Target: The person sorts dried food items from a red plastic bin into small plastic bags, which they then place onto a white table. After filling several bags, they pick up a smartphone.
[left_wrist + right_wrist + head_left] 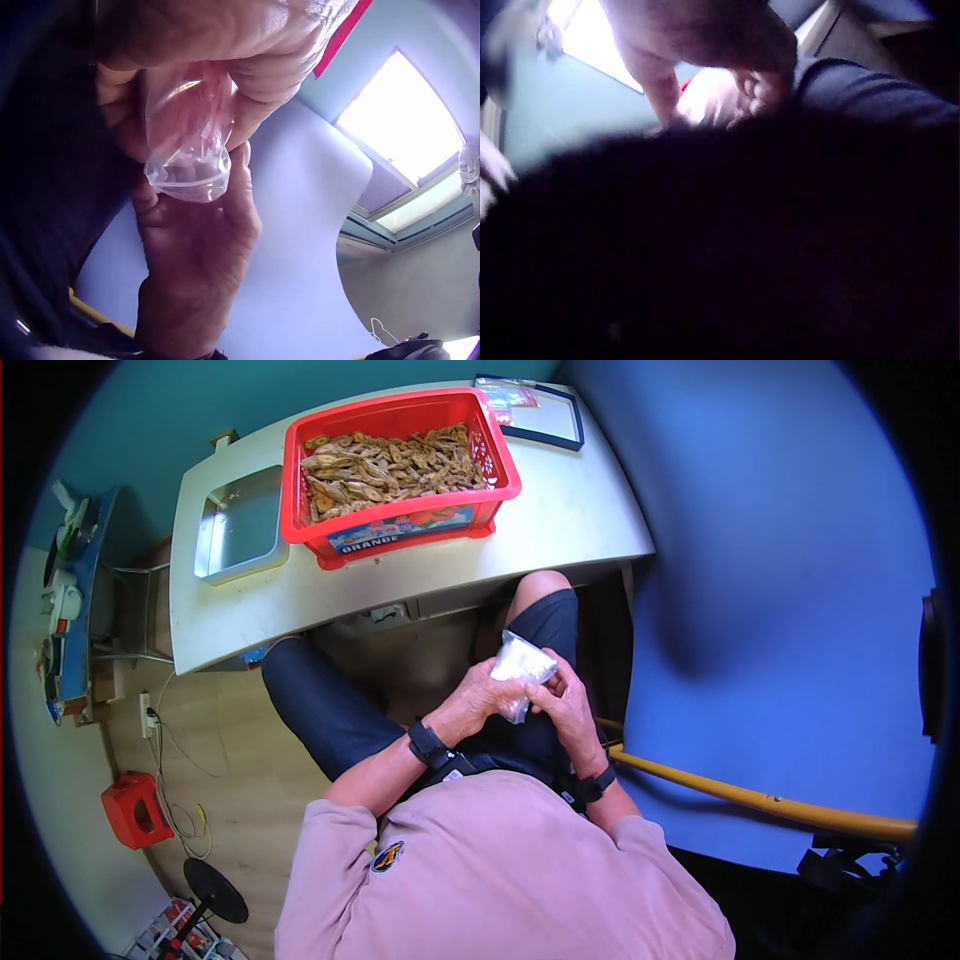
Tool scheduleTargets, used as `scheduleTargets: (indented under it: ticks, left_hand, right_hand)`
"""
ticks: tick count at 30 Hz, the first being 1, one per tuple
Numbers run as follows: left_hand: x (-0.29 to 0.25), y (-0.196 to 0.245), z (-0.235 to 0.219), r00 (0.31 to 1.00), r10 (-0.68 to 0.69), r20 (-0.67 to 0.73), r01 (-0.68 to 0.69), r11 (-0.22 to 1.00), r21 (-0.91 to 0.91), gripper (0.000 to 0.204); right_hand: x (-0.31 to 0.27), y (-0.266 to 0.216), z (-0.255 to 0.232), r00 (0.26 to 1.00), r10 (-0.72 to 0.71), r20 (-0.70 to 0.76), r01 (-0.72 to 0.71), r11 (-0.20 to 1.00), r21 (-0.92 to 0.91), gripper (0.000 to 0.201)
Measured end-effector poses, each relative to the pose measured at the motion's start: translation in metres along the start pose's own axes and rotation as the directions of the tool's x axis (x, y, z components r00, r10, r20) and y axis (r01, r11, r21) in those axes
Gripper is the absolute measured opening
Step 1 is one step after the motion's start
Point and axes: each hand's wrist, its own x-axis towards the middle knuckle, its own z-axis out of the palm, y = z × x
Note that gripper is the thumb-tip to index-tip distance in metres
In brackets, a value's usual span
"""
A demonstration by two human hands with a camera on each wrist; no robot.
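Between both hands, over the lap, is a small clear plastic bag (524, 660) that shines white in the head view. Its left side is gripped by my left hand (472, 702). My right hand (570, 708) pinches the opposite side near the lower edge. From the left wrist, the clear plastic bag (187, 161) shows a seam across its end, with the left hand (217, 34) above and the right hand (199, 259) below. Much of the right wrist view is dark; the right hand (712, 34) shows at its top, beside something bright and blurred.
A red plastic basket (400, 535) of brown dried pieces stands on the white table (560, 510). Left of it lies a rectangular metal tray (240, 525); behind right is a dark-rimmed tray (545, 420) with plastic packets. A yellow bar (760, 800) runs at the right.
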Motion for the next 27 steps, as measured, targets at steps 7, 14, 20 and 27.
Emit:
scheduleTargets:
  ticks: [7, 14, 20, 27]
  left_hand:
    - [0.001, 0.018, -0.001, 0.994, 0.023, 0.105, -0.027, 0.999, 0.037, 0.054]
    - [-0.016, 0.040, -0.043, 0.998, 0.050, -0.028, -0.054, 0.983, -0.173, 0.028]
    - [-0.097, 0.056, -0.102, 0.956, 0.148, -0.252, -0.206, 0.953, -0.223, 0.026]
    - [-0.192, 0.035, -0.127, 0.704, 0.374, -0.604, -0.467, 0.884, 0.002, 0.018]
  right_hand:
    - [0.027, -0.034, -0.004, 0.999, 0.002, 0.041, 0.001, 0.996, -0.088, 0.025]
    - [0.100, -0.071, -0.020, 0.976, -0.214, -0.048, 0.211, 0.976, -0.051, 0.023]
    - [0.208, -0.111, -0.061, 0.924, -0.214, -0.316, 0.263, 0.957, 0.121, 0.017]
    - [0.305, -0.118, -0.076, 0.892, -0.250, -0.377, 0.299, 0.951, 0.077, 0.013]
